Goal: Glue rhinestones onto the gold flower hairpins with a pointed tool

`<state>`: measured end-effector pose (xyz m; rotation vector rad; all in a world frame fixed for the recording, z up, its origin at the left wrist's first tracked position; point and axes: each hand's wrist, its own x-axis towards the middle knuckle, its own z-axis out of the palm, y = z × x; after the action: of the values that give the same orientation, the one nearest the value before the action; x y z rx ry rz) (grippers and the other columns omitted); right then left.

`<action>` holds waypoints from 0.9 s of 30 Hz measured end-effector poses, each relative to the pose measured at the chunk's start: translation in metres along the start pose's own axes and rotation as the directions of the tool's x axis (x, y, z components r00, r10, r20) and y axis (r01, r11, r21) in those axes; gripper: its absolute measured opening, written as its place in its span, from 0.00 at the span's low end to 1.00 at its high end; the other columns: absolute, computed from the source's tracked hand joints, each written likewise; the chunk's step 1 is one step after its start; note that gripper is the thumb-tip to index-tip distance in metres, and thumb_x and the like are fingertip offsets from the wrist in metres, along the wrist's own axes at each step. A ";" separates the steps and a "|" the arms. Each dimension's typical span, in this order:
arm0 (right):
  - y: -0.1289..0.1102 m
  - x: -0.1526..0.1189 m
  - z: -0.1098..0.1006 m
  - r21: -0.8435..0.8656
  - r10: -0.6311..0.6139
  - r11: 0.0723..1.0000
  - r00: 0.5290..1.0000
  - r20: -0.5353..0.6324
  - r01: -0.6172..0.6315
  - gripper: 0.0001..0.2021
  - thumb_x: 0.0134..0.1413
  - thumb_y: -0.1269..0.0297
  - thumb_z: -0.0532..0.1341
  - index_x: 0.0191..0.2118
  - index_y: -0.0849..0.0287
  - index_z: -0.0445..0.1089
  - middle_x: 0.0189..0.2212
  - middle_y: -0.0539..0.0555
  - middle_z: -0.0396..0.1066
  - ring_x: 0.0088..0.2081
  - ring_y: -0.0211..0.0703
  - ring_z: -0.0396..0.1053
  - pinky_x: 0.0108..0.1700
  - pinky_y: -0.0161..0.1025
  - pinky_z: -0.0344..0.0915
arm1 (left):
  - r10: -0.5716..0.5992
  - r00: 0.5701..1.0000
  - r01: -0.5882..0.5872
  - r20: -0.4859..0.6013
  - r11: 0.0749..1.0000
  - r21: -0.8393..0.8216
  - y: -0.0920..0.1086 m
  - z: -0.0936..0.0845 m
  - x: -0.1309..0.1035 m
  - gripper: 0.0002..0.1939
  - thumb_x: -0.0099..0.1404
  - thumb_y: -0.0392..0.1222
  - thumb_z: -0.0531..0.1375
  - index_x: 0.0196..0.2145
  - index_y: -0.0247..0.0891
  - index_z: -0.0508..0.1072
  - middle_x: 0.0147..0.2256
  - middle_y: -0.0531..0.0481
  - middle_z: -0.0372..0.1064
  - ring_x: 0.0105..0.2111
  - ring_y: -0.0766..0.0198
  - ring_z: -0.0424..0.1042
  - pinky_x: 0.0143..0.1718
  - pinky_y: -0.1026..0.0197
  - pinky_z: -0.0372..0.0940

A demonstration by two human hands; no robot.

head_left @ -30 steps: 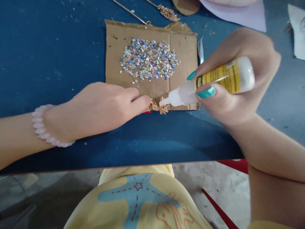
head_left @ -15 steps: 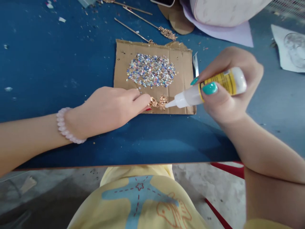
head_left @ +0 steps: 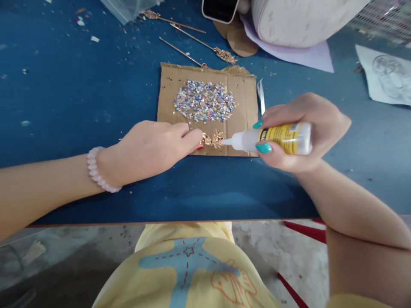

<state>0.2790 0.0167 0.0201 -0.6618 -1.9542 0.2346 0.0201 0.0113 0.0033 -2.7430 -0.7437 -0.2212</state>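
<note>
My left hand [head_left: 157, 145] is closed on a gold hairpin [head_left: 217, 139], whose flower-shaped end sticks out past my fingertips over the cardboard [head_left: 247, 102]. The rest of the hairpin is hidden under my hand. In my right hand [head_left: 308, 119] I grip a glue bottle [head_left: 279, 137] with a yellow label and a white nozzle. It lies nearly level, its tip pointing left at the flower; whether they touch I cannot tell. Above the hairpin, small shiny shell-like chips [head_left: 205, 100] in blue, white and pink are spread on the cardboard.
Beyond the cardboard lie more gold hairpins [head_left: 224, 54]. Silver tweezers [head_left: 261, 95] rest along its right edge. Farther back are a phone [head_left: 220, 9], a white rounded bag [head_left: 302, 21], a plastic bag [head_left: 125, 8] and a basket [head_left: 385, 19]. A printed sheet [head_left: 385, 75] lies at right.
My right hand has lowered and the glue bottle has turned from slanted to nearly level, its tip still by the flower. My left hand keeps its hold. The whole view has shifted slightly.
</note>
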 end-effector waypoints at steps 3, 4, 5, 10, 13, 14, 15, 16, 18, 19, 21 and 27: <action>0.000 0.001 0.001 -0.024 -0.011 1.000 0.998 0.056 0.012 0.14 0.52 0.50 0.68 0.27 0.53 0.69 0.22 0.46 0.73 0.22 0.38 0.73 0.18 0.35 0.62 | -0.008 1.000 0.008 -0.001 1.000 0.010 0.000 0.000 0.000 0.16 0.77 0.39 0.49 0.32 0.39 0.70 0.22 0.53 0.63 0.20 0.63 0.68 0.17 0.58 0.50; 0.000 0.002 0.001 -0.036 -0.030 0.999 0.997 0.072 0.032 0.15 0.52 0.50 0.69 0.26 0.53 0.69 0.22 0.46 0.73 0.22 0.37 0.73 0.18 0.35 0.62 | -0.012 1.000 0.012 0.000 1.000 0.014 0.001 0.000 0.001 0.16 0.77 0.39 0.49 0.32 0.39 0.70 0.22 0.53 0.63 0.20 0.63 0.68 0.17 0.59 0.50; 0.000 0.002 0.001 -0.047 -0.055 0.997 0.995 0.081 0.059 0.15 0.52 0.51 0.69 0.26 0.53 0.69 0.21 0.46 0.73 0.21 0.36 0.72 0.18 0.34 0.61 | -0.016 1.000 0.016 0.002 1.000 0.016 0.001 0.000 0.001 0.16 0.77 0.39 0.49 0.32 0.39 0.70 0.22 0.52 0.64 0.20 0.63 0.68 0.17 0.59 0.49; 0.002 -0.001 0.002 -0.046 -0.057 0.997 0.997 0.054 0.059 0.18 0.52 0.46 0.68 0.25 0.54 0.68 0.20 0.47 0.73 0.20 0.38 0.72 0.16 0.35 0.61 | -0.022 0.999 0.022 0.029 1.000 -0.002 0.001 0.000 0.002 0.18 0.78 0.41 0.47 0.33 0.39 0.71 0.23 0.51 0.65 0.20 0.62 0.67 0.17 0.58 0.48; 0.002 -0.002 0.001 -0.086 -0.048 0.995 0.996 0.069 0.053 0.18 0.53 0.45 0.67 0.25 0.53 0.68 0.21 0.48 0.74 0.21 0.38 0.72 0.18 0.36 0.65 | -0.028 0.999 0.028 0.032 0.999 -0.027 0.001 0.000 0.002 0.18 0.77 0.41 0.47 0.33 0.39 0.71 0.23 0.50 0.65 0.20 0.62 0.66 0.18 0.58 0.47; 0.002 -0.001 0.000 -0.095 -0.055 0.994 0.996 0.073 0.062 0.18 0.53 0.46 0.67 0.25 0.53 0.68 0.20 0.48 0.74 0.20 0.38 0.72 0.18 0.35 0.64 | -0.028 0.999 0.029 0.026 0.999 -0.033 0.001 0.001 0.001 0.17 0.77 0.40 0.48 0.33 0.39 0.71 0.23 0.50 0.65 0.20 0.61 0.66 0.18 0.58 0.46; 0.002 -0.001 -0.001 -0.099 -0.053 0.993 0.996 0.074 0.060 0.17 0.54 0.47 0.67 0.25 0.53 0.68 0.20 0.48 0.73 0.20 0.38 0.72 0.18 0.36 0.64 | -0.027 0.999 0.028 0.017 0.999 -0.037 0.001 0.001 0.001 0.17 0.77 0.40 0.48 0.33 0.39 0.71 0.22 0.51 0.65 0.20 0.61 0.65 0.18 0.58 0.46; 0.001 -0.001 -0.001 -0.102 -0.041 0.994 0.997 0.069 0.047 0.17 0.54 0.47 0.67 0.26 0.53 0.68 0.20 0.47 0.73 0.20 0.37 0.71 0.17 0.36 0.62 | -0.025 1.000 0.025 0.007 0.999 -0.037 0.001 0.001 0.001 0.17 0.77 0.40 0.49 0.32 0.39 0.71 0.22 0.51 0.64 0.20 0.61 0.65 0.18 0.58 0.45; 0.000 0.000 -0.002 -0.095 -0.011 0.995 0.999 0.036 0.014 0.16 0.55 0.47 0.65 0.26 0.52 0.67 0.21 0.47 0.72 0.20 0.37 0.70 0.17 0.37 0.60 | -0.018 1.000 0.017 -0.007 0.999 -0.035 0.000 0.001 0.000 0.16 0.77 0.40 0.49 0.32 0.38 0.71 0.22 0.51 0.63 0.19 0.61 0.65 0.18 0.58 0.45; -0.001 0.000 -0.002 -0.092 -0.003 0.996 1.000 0.022 0.005 0.16 0.55 0.47 0.65 0.26 0.52 0.67 0.21 0.47 0.72 0.20 0.37 0.70 0.17 0.37 0.60 | -0.014 1.000 0.014 -0.010 0.999 -0.035 0.000 0.001 0.000 0.16 0.77 0.40 0.50 0.32 0.38 0.71 0.22 0.51 0.63 0.19 0.61 0.64 0.18 0.58 0.45; -0.001 0.001 -0.001 -0.090 0.002 0.996 1.000 0.013 0.000 0.17 0.56 0.46 0.65 0.26 0.51 0.67 0.21 0.46 0.73 0.20 0.37 0.70 0.18 0.37 0.62 | -0.013 1.000 0.012 -0.012 0.999 -0.037 0.000 0.000 0.000 0.16 0.77 0.40 0.50 0.32 0.38 0.71 0.22 0.52 0.63 0.20 0.61 0.64 0.18 0.58 0.44; -0.001 0.002 0.000 -0.103 0.009 0.995 1.000 0.011 -0.008 0.19 0.55 0.44 0.66 0.25 0.53 0.67 0.20 0.47 0.72 0.21 0.37 0.69 0.20 0.37 0.63 | 0.000 0.999 -0.001 -0.032 1.000 -0.028 0.000 0.000 0.001 0.16 0.77 0.40 0.50 0.32 0.37 0.70 0.22 0.52 0.62 0.19 0.62 0.65 0.19 0.59 0.45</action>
<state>0.2775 0.0170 0.0224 -0.7375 -1.9853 0.1435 0.0205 0.0118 0.0030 -2.7590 -0.7373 -0.2768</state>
